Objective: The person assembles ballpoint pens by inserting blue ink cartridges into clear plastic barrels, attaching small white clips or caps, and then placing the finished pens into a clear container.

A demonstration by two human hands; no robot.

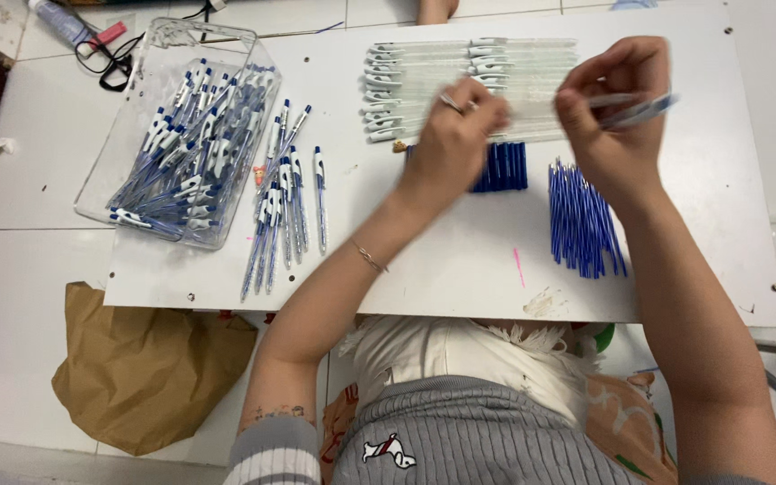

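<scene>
The right hand point(611, 108) pinches a blue-tipped pen point(639, 111); the left hand point(454, 135) closes on a clear barrel point(532, 110). Beneath the right hand lie blue refills point(583, 220), with clear barrels point(424, 72) beyond the left.

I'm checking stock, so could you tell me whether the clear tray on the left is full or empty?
Partly full: the tray holds a heap of pens at its near end, while its far end is bare.

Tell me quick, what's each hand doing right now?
Left hand: fingers curled on the row of clear pen barrels, grip unclear.
Right hand: closed, pinching a blue pen.
</scene>
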